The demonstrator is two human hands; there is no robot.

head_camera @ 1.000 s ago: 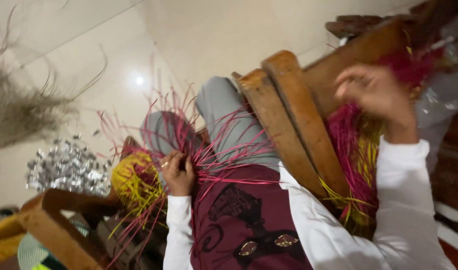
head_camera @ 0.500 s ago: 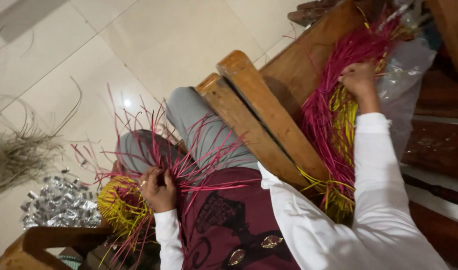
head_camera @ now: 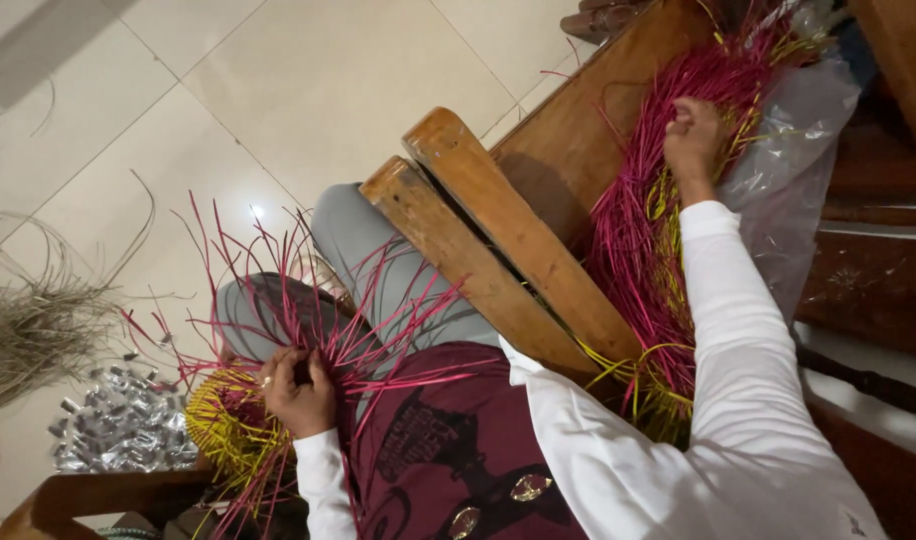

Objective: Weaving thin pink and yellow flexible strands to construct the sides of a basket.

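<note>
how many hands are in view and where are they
2. The left hand is low on the left, gripping the yellow and pink half-woven basket on the lap. The right hand is at upper right, in the bundle of loose pink strands beside the chair's wooden arm.

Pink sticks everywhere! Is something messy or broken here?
Nothing looks broken. The pink strands stick out in all directions from the half-woven yellow basket the left hand grips. The right hand reaches into a loose bundle of pink and yellow strands. Grey fibres lie scattered on the floor tiles.
</note>
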